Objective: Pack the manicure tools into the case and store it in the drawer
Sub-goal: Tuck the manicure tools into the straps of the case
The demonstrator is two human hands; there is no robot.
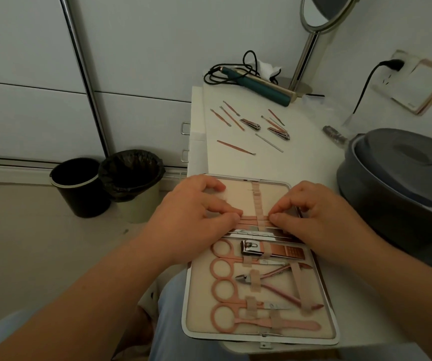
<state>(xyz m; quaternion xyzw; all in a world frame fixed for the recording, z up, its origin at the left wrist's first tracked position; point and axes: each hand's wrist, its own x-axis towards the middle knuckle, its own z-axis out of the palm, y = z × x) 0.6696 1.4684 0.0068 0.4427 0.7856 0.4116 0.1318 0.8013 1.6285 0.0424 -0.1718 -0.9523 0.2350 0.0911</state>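
Note:
An open manicure case (327, 295) lies at the near edge of the white table (301, 157). Its near half holds pink-handled scissors (225, 290), a nipper (269, 280) and a clipper (269, 250) under elastic straps. My left hand (191, 217) and my right hand (319, 217) pinch the two ends of a thin pink tool (251, 218) lying across the far half under the strap. Several loose thin tools (235, 147) and two nail clippers (251, 124) lie further back on the table.
A drawer unit with metal handles (185, 128) stands at the table's left side. Two bins (105, 183) sit on the floor at left. A teal corded device (259, 83), a mirror stand (306, 48) and a grey round appliance (402, 183) occupy the back and right.

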